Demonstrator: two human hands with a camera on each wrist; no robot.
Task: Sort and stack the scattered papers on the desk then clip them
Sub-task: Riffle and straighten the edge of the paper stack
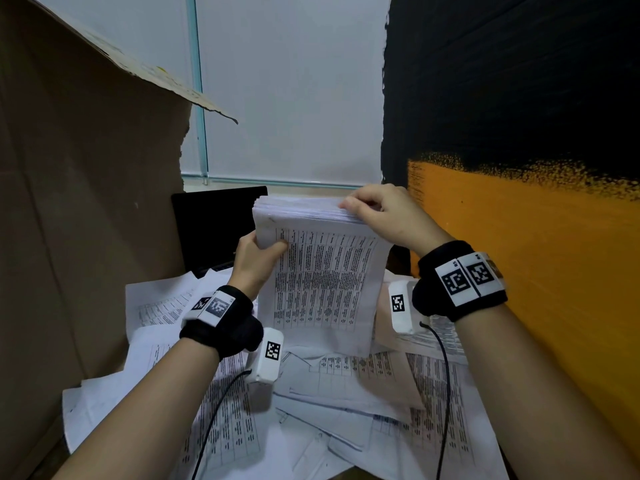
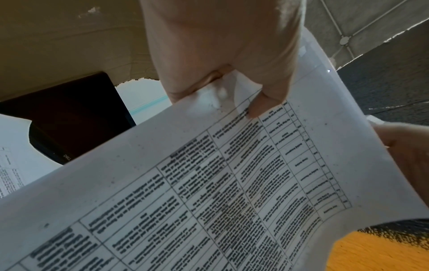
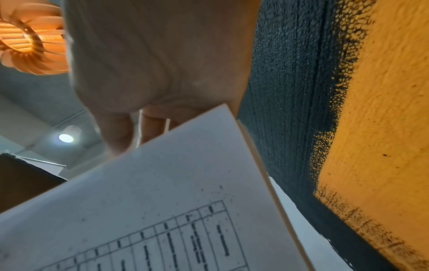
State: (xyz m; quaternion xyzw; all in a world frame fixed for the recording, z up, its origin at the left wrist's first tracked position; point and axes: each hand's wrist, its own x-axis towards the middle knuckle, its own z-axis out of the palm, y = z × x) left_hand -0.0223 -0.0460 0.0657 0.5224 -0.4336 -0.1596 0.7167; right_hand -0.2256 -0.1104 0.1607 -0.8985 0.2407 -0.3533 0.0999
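A thick stack of printed papers (image 1: 322,271) stands upright on its lower edge above the desk, tables of text facing me. My left hand (image 1: 258,258) grips its upper left edge, thumb on the front sheet; the left wrist view shows that thumb on the stack of papers (image 2: 209,183). My right hand (image 1: 377,213) curls over the top right corner, fingers across the sheet edges. The right wrist view shows the stack's corner (image 3: 185,165) under those fingers. Loose printed sheets (image 1: 346,393) lie scattered on the desk below. No clip is visible.
A black laptop (image 1: 214,226) stands open behind the stack. A brown cardboard panel (image 1: 86,202) walls the left side. A black and orange wall (image 1: 519,220) closes the right. A white blind (image 1: 287,91) hangs at the back.
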